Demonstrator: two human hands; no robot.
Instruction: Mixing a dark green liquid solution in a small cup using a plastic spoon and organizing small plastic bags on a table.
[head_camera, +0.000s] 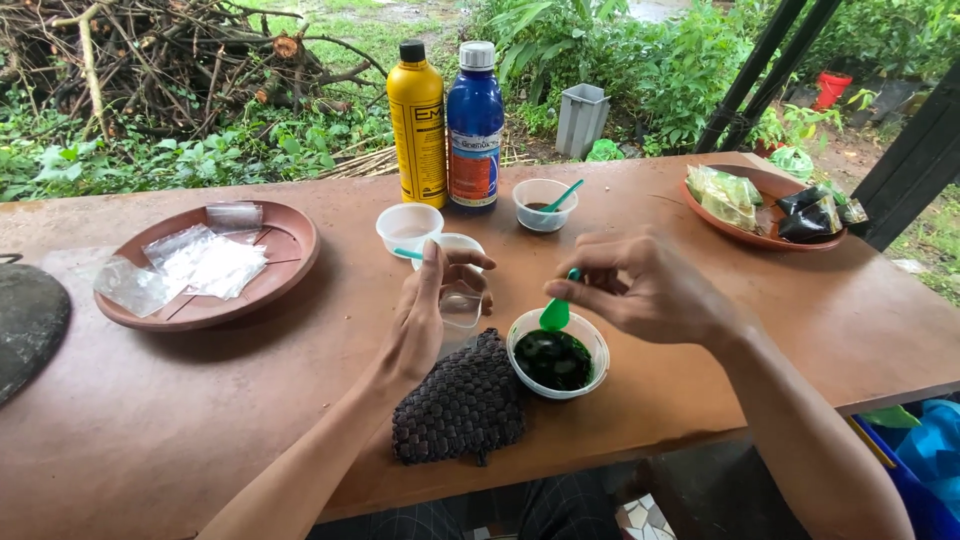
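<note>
A clay dish (285, 262) of clear packets sits far left. The left hand (425, 315) grips a small clear bag (460, 308) above a woven pouch (462, 400). The right hand (645, 285) pinches a green spoon (556, 312) over a cup of dark liquid (557, 355).

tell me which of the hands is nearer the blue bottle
Left. The left hand sits just below the blue bottle; the right hand is farther off to its right.
</note>
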